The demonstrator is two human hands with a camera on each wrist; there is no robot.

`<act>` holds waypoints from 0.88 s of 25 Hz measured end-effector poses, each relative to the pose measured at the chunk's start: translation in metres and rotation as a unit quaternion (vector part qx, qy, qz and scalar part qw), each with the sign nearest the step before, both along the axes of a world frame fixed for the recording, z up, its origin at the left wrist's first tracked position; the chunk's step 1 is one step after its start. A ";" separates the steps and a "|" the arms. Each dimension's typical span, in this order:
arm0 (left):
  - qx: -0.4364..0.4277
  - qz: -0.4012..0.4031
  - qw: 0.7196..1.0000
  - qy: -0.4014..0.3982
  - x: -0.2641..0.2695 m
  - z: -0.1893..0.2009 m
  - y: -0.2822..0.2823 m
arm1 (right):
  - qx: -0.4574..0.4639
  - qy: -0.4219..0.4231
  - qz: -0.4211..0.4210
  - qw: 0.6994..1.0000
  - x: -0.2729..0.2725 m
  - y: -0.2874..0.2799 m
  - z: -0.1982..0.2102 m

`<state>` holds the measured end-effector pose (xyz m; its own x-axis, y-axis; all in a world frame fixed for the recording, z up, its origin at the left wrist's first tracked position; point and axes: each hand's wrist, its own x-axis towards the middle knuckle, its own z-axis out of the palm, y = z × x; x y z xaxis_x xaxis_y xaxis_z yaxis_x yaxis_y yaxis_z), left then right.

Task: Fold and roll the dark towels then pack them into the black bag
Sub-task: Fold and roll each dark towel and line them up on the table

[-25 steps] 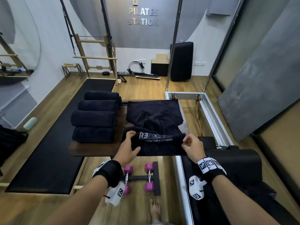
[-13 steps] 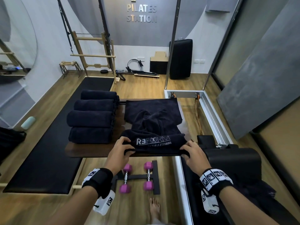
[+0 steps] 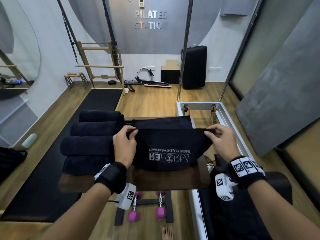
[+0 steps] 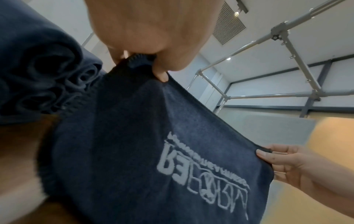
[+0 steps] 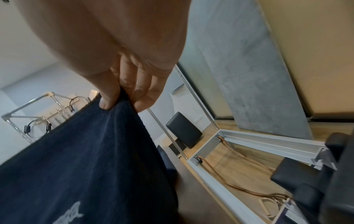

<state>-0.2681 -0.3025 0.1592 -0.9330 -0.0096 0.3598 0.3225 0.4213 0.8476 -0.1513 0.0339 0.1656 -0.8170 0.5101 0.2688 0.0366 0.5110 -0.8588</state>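
Observation:
A dark navy towel [image 3: 170, 144] with a white logo, upside down to me, hangs lifted over the wooden bench [image 3: 166, 181]. My left hand [image 3: 129, 134] pinches its left corner and my right hand [image 3: 212, 133] pinches its right corner. The wrist views show the same pinches: left hand [image 4: 153, 66] on the towel [image 4: 134, 151], right hand [image 5: 120, 100] on the towel [image 5: 86, 159]. Several rolled dark towels [image 3: 90, 141] lie stacked on the bench's left part. A black bag [image 3: 10, 160] shows at the far left edge.
Pink dumbbells [image 3: 147, 212] on a rack sit on the floor under the bench. A black floor mat [image 3: 60, 153] lies to the left. A metal reformer frame [image 3: 225, 122] and black padded carriage [image 3: 251, 205] stand to the right. My bare foot [image 3: 167, 233] is below.
Both hands took the towel's near edge at its corners and raised it off the bench, so the logo now hangs upside down facing me.

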 end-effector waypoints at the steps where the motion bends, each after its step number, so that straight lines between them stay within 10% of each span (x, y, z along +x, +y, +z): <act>1: -0.002 0.026 1.000 -0.018 -0.015 0.001 0.010 | -0.009 -0.002 -0.005 1.000 -0.019 0.007 0.005; 11: 0.000 0.165 0.962 -0.217 -0.135 -0.034 0.069 | 0.003 -0.182 -0.023 0.983 -0.184 0.047 -0.030; 22: -0.149 0.161 0.937 -0.271 -0.164 -0.066 0.078 | 0.103 -0.225 -0.016 0.969 -0.225 0.051 -0.083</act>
